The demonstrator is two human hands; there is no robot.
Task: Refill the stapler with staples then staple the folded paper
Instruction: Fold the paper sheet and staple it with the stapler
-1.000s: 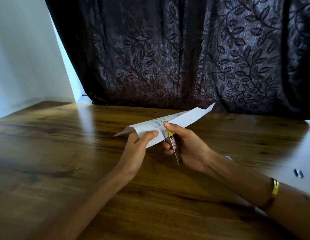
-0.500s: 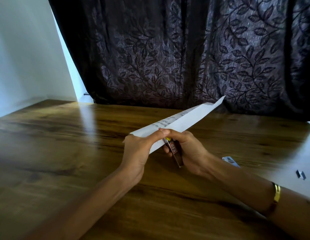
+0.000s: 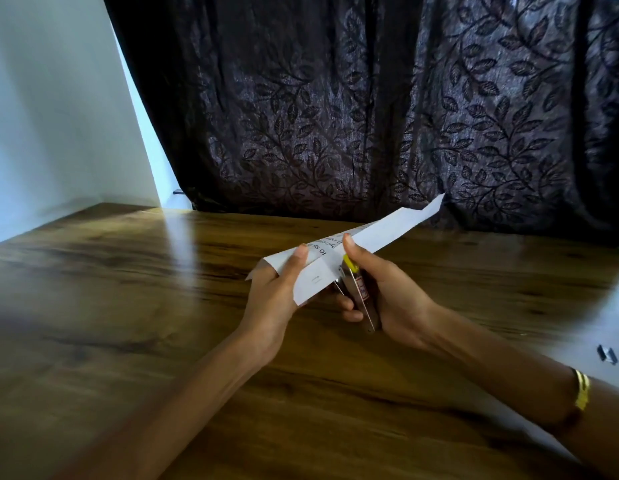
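Observation:
A folded white paper (image 3: 380,233) with printed text is held above the wooden table, its long end pointing up to the right. My left hand (image 3: 277,292) pinches its near left end, thumb on top. A small staple (image 3: 315,279) shows in the paper beside that thumb. My right hand (image 3: 387,299) grips a small dark stapler (image 3: 360,292) with a yellow tip. The stapler's jaws sit at the paper's lower edge, just right of the staple, with the thumb pressing on top of the paper.
The wooden table (image 3: 128,306) fills the lower view, with a dark leaf-patterned curtain (image 3: 370,98) behind it. A small strip of staples (image 3: 607,355) lies at the far right on the table. A gold bangle (image 3: 582,389) is on my right wrist.
The paper has slid left through the stapler, so a staple now shows beside my left thumb. Its long end has tilted higher. My left thumb has moved away from the right thumb.

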